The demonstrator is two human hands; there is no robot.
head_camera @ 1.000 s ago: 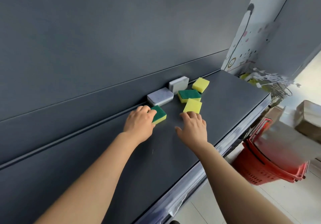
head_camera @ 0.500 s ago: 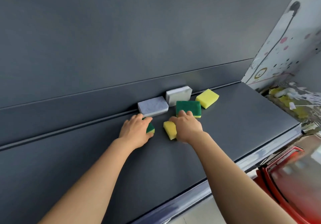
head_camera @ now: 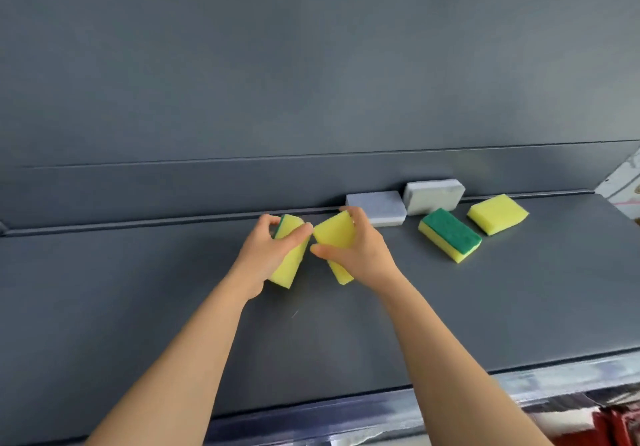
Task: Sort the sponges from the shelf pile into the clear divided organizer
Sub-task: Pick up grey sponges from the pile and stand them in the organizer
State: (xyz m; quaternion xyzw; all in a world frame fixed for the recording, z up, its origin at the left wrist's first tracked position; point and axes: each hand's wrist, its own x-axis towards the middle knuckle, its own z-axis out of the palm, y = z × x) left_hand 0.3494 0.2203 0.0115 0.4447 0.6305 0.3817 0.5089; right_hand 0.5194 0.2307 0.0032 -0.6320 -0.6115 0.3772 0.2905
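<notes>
**Two soft sponges lifted, four left on the shelf**

Head view: The left hand [head_camera: 268,255] held a yellow foam sponge with a green scouring face [head_camera: 289,255], its fingers [head_camera: 270,221] curled over the top edge and the thumb pressed across the yellow side. The right hand [head_camera: 356,255] gripped a second yellow foam sponge [head_camera: 334,234] the same way, thumb low and fingers over the far edge. Both sponges stood tilted on end, just above the dark grey shelf [head_camera: 346,324], almost touching each other.

Near the back rail lay two pale grey rectangular sponges [head_camera: 375,207], side by side, then a flat yellow sponge with its green pad up [head_camera: 449,235], and a plain-looking yellow sponge [head_camera: 497,213] further right. The clear divided organizer was not in view.

Judged by the look of the foam, these pieces were probably light and squashy, with a rougher, stiffer green face. A pinch across the short sides seemed enough; a hard squeeze would merely dent them. Nothing looked fragile or slippery.
</notes>
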